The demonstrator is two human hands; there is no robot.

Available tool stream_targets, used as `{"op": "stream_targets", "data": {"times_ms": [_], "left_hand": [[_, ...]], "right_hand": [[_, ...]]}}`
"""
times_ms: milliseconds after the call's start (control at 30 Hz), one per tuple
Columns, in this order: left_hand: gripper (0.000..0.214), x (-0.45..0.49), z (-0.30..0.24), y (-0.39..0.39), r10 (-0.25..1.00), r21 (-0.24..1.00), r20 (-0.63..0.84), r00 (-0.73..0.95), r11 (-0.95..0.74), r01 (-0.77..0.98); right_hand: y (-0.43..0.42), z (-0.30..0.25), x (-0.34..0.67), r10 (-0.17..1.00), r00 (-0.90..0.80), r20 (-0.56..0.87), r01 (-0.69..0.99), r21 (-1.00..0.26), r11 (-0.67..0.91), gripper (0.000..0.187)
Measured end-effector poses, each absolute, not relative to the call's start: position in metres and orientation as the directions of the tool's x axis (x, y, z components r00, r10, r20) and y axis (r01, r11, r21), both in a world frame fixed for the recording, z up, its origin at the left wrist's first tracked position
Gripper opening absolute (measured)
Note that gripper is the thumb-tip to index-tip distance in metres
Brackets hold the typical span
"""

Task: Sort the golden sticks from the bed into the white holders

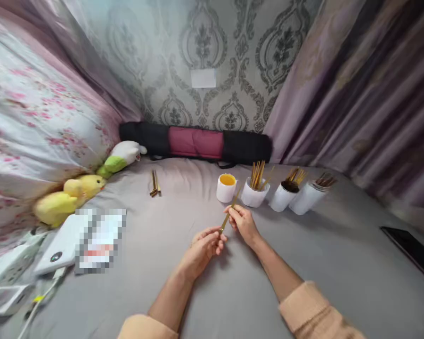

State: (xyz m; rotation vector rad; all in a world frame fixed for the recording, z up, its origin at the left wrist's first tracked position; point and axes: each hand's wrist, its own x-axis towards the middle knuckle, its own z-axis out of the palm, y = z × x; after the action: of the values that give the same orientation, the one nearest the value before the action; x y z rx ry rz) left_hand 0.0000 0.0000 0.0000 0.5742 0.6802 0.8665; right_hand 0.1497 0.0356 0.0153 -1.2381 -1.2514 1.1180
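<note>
A thin golden-brown stick slants up and to the right between my two hands, with a shiny spot near its lower end. My left hand has its fingers closed on that lower end. Higher up, my right hand pinches the stick between thumb and fingertips. Its upper tip rises between a white cup with a yellow inside and a white cup holding upright sticks. Right of these, a white cup with a dark inside and another white container hold more thin sticks.
Several short sticks lie on the grey sheet. Plush toys, a white power bank with its cable and a blurred-out packet are leftward. A long black and red bag lines the wall; a dark tablet-like device lies right.
</note>
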Motion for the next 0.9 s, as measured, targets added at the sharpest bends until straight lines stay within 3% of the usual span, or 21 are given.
{"op": "stream_targets", "data": {"times_ms": [500,900], "left_hand": [[0.03,0.0,0.002,-0.001,0.828,0.706,-0.313,0.464,0.53,-0.47],[0.031,0.0,0.001,-0.002,0.829,0.7,-0.32,0.458,0.533,-0.475]], "right_hand": [[0.045,0.03,0.165,0.985,0.135,0.104,0.088,-0.992,0.093,0.035],[0.063,0.051,0.178,0.961,0.203,0.186,0.102,-0.98,0.168,0.035]]}}
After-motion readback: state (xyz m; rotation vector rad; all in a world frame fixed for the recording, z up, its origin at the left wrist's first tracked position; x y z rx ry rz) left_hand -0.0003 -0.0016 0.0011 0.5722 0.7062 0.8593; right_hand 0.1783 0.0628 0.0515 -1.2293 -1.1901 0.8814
